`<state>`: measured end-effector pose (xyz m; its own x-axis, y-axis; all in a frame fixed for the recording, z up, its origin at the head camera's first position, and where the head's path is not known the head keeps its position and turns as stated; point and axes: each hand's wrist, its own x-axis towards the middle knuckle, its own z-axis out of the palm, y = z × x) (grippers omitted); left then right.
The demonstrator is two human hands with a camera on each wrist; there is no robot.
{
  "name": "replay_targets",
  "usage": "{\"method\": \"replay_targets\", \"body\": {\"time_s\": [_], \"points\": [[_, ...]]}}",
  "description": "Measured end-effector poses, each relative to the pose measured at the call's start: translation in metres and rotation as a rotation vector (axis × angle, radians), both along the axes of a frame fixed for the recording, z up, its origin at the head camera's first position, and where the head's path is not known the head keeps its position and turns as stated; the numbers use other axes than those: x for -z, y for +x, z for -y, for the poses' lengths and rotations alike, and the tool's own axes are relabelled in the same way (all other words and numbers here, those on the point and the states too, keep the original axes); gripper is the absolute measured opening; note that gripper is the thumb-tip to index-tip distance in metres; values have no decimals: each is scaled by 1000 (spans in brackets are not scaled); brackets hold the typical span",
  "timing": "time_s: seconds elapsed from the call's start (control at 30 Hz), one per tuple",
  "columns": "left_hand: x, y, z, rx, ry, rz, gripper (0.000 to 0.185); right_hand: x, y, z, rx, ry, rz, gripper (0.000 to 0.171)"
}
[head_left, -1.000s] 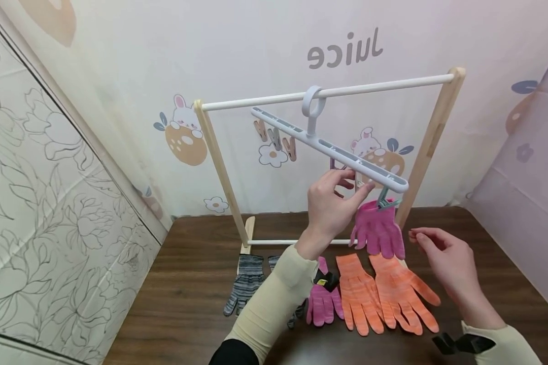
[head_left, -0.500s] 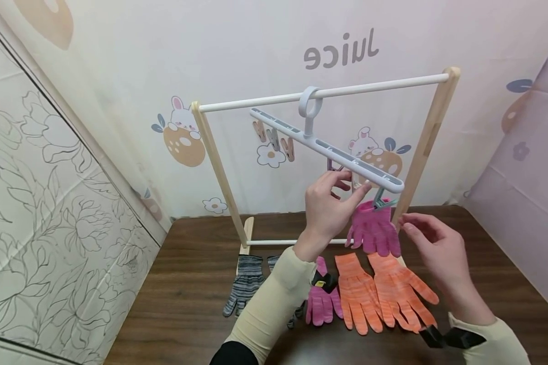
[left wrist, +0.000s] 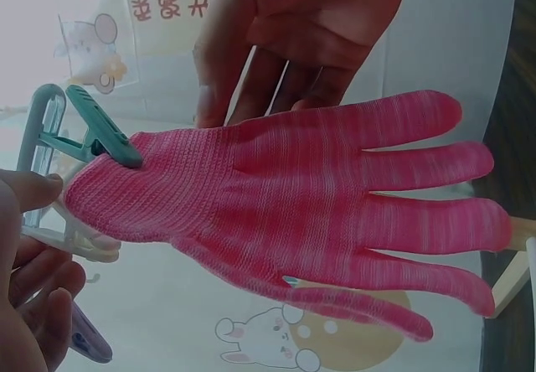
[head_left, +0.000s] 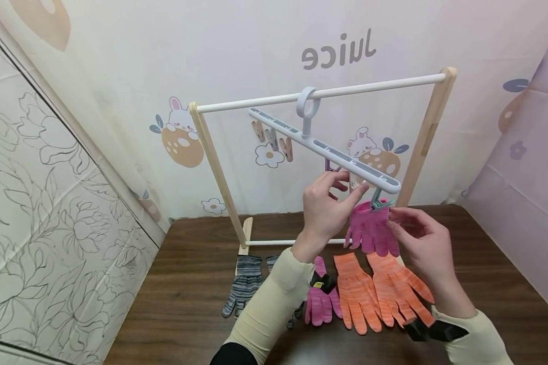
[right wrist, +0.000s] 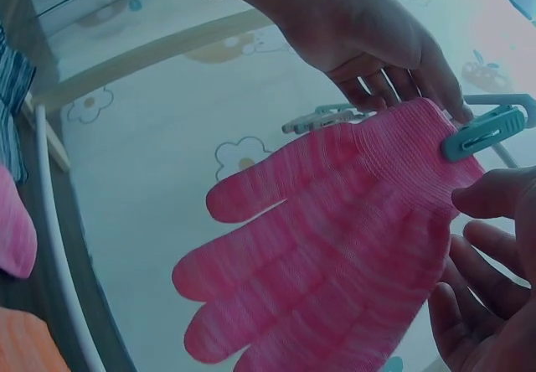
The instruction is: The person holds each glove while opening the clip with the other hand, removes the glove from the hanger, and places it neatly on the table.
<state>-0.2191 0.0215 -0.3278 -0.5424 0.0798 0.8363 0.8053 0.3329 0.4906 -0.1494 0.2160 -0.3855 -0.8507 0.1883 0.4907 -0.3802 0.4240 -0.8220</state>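
A pink knit glove [head_left: 371, 232] hangs fingers-down from the hanger [head_left: 342, 159], its cuff caught by a green clothespin [head_left: 380, 202]. My left hand [head_left: 326, 205] is at the cuff's left side, thumb and index finger around a whitish clothespin [left wrist: 84, 240]. On the opposite edge of the cuff, my right hand [head_left: 422, 243] pinches the knit between thumb and fingers. In the right wrist view its thumb lies on the glove [right wrist: 335, 246], with the other fingers loosely bent. Part of the whitish clothespin is hidden by the left hand.
The hanger hangs by its ring from the rod [head_left: 370, 91] of a wooden rack. Several other clothespins [head_left: 272, 138] dangle from it. Below on the table [head_left: 173, 294] lie grey striped gloves [head_left: 244, 281], another pink glove [head_left: 320, 304] and two orange gloves [head_left: 395, 289].
My right hand has moved left from beside the hanging glove and now holds its cuff edge. The left hand has stayed by the clothespin. The view has shifted slightly.
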Motion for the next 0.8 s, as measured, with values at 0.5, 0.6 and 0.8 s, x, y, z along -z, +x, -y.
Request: {"method": "replay_targets", "body": {"time_s": [0.5,0.6,0.8], "points": [[1,2,3,-15,-7,7,29,-5,-3,10,7,-40,-16,30],[1,3,3,-15,-6,9,29,-4,-3,11,-8,-48,-24,30],[1,3,4,-12,-1,5,30,-5,-3,14,-19,-52,-38,28]]}}
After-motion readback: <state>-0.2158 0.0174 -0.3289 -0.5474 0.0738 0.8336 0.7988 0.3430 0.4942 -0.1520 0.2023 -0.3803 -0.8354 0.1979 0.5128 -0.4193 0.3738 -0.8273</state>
